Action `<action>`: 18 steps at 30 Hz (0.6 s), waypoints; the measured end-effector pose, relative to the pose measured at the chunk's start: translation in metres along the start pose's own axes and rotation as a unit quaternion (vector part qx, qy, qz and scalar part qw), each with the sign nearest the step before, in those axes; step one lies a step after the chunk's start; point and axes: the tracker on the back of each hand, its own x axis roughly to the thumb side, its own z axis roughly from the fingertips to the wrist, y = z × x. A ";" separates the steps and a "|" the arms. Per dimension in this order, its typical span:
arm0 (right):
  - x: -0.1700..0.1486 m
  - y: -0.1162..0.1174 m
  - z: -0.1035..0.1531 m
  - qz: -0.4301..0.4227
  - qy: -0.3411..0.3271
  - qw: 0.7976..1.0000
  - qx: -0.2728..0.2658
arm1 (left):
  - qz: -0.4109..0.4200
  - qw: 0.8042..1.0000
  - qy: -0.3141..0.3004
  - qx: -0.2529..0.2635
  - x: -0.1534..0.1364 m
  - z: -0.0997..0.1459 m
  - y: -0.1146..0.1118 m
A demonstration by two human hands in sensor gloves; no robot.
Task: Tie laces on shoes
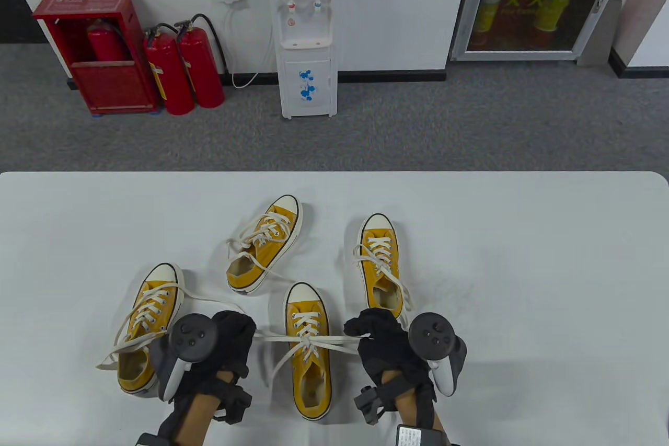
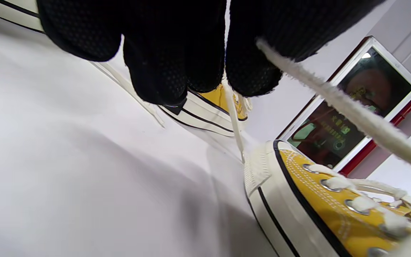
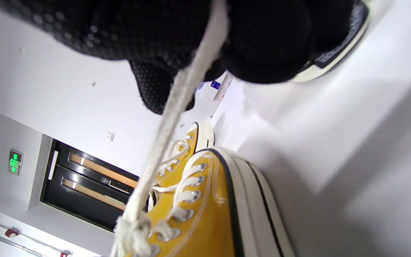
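Pulling a knot tight on the near-edge shoe: left hand and right hand each gripping a taut lace end, fingers curled. Next, probably forming the bow loops without slackening.

Bright, even overhead light, soft shadows on the white bench. Table view sharp, its edges bowed. Both wrist views tilted; close gloved fingers and lace blurred.

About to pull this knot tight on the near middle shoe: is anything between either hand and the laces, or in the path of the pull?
Nothing visible. The left hand and right hand each already grip a lace end of the middle shoe, stretched sideways. The neighbouring shoes lie behind the hands.
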 end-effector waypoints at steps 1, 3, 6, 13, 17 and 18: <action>-0.001 0.000 0.000 0.000 0.003 1.000 0.000 | -0.003 1.000 0.003 -0.005 -0.001 -0.001 -0.001; -0.002 0.000 0.000 0.006 0.007 1.000 -0.001 | -0.007 1.000 0.007 -0.007 -0.002 -0.001 -0.002; -0.002 0.000 0.000 0.007 0.010 1.000 0.001 | -0.014 1.000 0.009 -0.014 -0.003 -0.002 -0.004; -0.003 0.000 0.000 0.004 0.005 1.000 -0.009 | -0.011 1.000 -0.002 -0.021 0.001 0.000 -0.006; -0.003 0.002 0.000 0.006 -0.002 1.000 -0.004 | -0.027 0.999 -0.014 -0.019 0.006 0.002 -0.005; -0.002 0.003 0.000 0.009 -0.005 1.000 -0.002 | -0.036 0.999 -0.020 -0.018 0.009 0.003 -0.005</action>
